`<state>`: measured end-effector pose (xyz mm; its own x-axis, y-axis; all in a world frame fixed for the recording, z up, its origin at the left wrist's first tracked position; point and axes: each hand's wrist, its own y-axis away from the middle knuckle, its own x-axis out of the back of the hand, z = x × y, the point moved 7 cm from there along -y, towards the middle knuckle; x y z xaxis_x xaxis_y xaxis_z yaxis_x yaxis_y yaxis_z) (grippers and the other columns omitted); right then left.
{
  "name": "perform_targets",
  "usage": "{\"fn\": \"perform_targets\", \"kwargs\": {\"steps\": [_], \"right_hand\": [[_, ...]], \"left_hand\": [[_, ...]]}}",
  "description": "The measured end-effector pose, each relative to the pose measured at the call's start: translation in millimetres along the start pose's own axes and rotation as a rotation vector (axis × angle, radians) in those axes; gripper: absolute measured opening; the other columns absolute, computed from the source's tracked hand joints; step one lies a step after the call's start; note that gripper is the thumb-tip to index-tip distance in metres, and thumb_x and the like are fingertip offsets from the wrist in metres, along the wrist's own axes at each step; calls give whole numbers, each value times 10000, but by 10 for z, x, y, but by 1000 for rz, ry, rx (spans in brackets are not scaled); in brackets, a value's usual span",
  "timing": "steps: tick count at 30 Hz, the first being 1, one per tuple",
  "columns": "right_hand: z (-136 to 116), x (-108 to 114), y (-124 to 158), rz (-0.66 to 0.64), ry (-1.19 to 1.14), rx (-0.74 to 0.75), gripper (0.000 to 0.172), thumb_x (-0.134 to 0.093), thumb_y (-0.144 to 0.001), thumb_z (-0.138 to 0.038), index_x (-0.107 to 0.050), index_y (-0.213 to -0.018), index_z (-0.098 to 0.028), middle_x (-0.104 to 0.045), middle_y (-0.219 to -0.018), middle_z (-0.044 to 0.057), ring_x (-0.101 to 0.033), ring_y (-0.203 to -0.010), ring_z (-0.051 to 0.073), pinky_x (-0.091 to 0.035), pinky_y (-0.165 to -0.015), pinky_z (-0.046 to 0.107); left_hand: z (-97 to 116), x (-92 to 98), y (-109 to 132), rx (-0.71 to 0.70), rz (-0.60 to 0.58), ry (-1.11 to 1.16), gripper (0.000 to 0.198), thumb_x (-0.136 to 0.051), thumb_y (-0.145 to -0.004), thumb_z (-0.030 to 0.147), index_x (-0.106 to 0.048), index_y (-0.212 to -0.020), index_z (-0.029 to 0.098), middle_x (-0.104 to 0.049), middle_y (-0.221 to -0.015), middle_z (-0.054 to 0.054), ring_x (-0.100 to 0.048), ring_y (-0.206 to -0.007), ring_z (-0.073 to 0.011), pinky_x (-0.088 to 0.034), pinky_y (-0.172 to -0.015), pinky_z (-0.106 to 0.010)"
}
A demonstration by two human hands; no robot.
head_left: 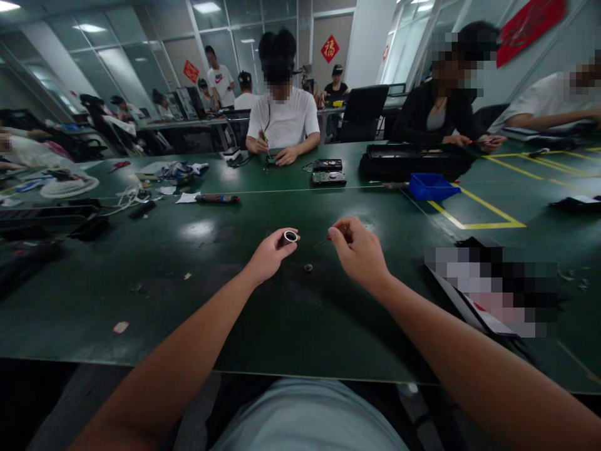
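Observation:
My left hand [271, 254] is closed around a small dark cylinder with a silver ring rim [289, 237], held above the green table [188, 300]. My right hand [359, 254] pinches a thin red-handled screwdriver [325, 240] whose tip points left toward the cylinder. A small round metal part [308, 267] lies on the table between and just below both hands.
A blue bin [431, 186] and a long black device [413, 161] sit at the back right, circuit boards [328, 172] straight ahead. A marker-like tool [216, 198], cables and papers lie at the left. People work across the table. A blurred dark object [493, 294] is at my right.

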<state>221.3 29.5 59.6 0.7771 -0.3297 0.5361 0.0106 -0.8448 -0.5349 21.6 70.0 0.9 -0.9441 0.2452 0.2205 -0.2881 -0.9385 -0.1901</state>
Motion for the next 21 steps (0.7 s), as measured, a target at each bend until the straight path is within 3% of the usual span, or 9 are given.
{"fn": "perform_targets", "kwargs": {"steps": [2, 4, 8, 11, 16, 21], "right_hand": [[1, -4, -2, -10, 6, -13, 187, -532, -952, -363, -607, -918, -195, -669, -751, 28, -589, -634, 161, -406, -604, 294], [2, -10, -4, -20, 6, -23, 190, -543, -948, -361, -621, -903, -194, -668, -741, 28, -587, -635, 161, -407, -605, 293], [3, -27, -6, -38, 14, -22, 203, -544, -949, -364, -637, -903, -190, -688, -762, 40, -609, -664, 170, -420, -629, 302], [11, -50, -7, -66, 35, -23, 216, -536, -954, -364, -650, -906, -188, -694, -759, 41, -612, -659, 173, -420, -626, 307], [6, -64, -13, -63, 54, -20, 208, -550, -941, -359, -658, -893, -187, -686, -736, 39, -606, -646, 175, -424, -622, 308], [-10, -83, -6, -89, 43, -33, 196, -547, -942, -348, -659, -908, -190, -706, -764, 48, -628, -668, 186, -444, -639, 315]], "left_hand": [[-9, -29, 9, 45, -33, 174, 366, -605, -890, 281, -586, -1245, 193, -639, -1098, -86, -602, -862, -166, -472, -767, -300], [6, -45, 29, 80, -54, 207, 343, -584, -908, 356, -577, -1215, 202, -615, -981, -58, -552, -732, -137, -430, -645, -265], [130, -54, 71, 11, -77, -240, 306, -577, -917, 462, -625, -1061, 196, -615, -869, -35, -535, -702, -156, -430, -662, -297], [209, -162, 109, -101, -182, -570, 294, -589, -919, 426, -655, -1101, 205, -671, -1027, -61, -606, -895, -216, -467, -817, -360], [180, -376, 186, -189, -368, -874, 361, -510, -969, 400, -634, -1271, 247, -658, -1141, -66, -629, -991, -227, -491, -825, -348], [156, -503, 226, -192, -392, -1127, 397, -476, -981, 448, -626, -1286, 241, -641, -1109, -89, -627, -992, -253, -497, -757, -341]]}}
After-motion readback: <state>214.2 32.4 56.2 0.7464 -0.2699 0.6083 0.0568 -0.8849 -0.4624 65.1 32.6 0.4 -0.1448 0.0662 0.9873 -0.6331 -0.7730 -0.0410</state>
